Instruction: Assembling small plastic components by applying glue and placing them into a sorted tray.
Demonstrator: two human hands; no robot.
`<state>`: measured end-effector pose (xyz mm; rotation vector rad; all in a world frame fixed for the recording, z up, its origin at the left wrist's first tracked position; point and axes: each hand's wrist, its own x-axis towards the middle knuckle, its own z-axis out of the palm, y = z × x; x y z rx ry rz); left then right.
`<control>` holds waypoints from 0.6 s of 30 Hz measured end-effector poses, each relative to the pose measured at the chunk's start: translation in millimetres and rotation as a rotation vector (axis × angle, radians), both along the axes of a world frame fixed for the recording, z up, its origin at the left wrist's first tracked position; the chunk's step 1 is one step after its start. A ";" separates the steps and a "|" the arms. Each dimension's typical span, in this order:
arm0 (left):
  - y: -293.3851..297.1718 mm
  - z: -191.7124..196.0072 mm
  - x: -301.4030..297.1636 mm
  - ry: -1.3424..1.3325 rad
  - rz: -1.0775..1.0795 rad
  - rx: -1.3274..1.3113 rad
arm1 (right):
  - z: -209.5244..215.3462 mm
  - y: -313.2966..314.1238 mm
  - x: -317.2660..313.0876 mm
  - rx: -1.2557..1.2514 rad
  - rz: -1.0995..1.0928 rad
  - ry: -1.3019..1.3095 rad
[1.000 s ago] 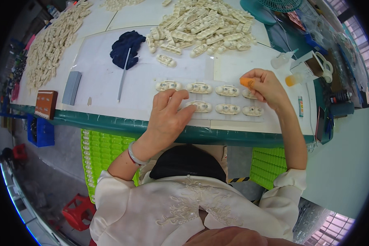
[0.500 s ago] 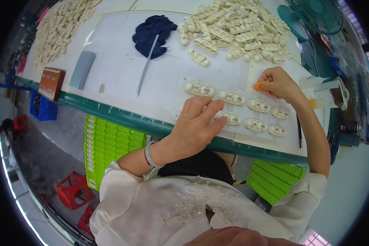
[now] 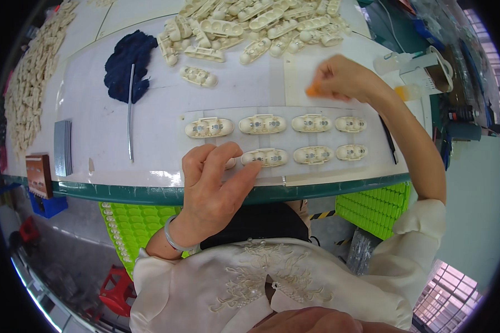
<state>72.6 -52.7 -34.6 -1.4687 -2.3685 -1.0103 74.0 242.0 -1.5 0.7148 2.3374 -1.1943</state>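
My left hand (image 3: 211, 188), fingers apart, is at cream parts (image 3: 265, 157); my right hand (image 3: 341, 79) pinches a blurred orange piece (image 3: 314, 90).

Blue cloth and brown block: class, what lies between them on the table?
A grey ridged slab lies between the blue cloth and the brown block, nearer the block, as the head view shows.

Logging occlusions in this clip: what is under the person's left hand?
Under the left hand, a bit of one cream casing shows between forefinger and thumb; the thumb overlaps the neighbouring casing. The first casing's remainder is covered, so its contents cannot be seen.
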 end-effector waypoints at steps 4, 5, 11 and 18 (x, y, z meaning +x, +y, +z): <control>-0.3 1.5 0.3 -0.001 -0.051 0.035 | -10.9 20.6 3.8 0.050 0.035 -0.026; -0.8 2.9 1.1 -0.004 -0.069 0.037 | -13.7 29.0 3.0 0.104 -0.013 0.101; -10.8 9.1 -1.7 0.052 0.003 0.042 | -6.7 34.2 15.2 0.108 0.038 0.007; 6.1 22.3 4.1 -0.119 -0.070 0.189 | 15.4 16.0 36.4 -0.077 -0.137 0.299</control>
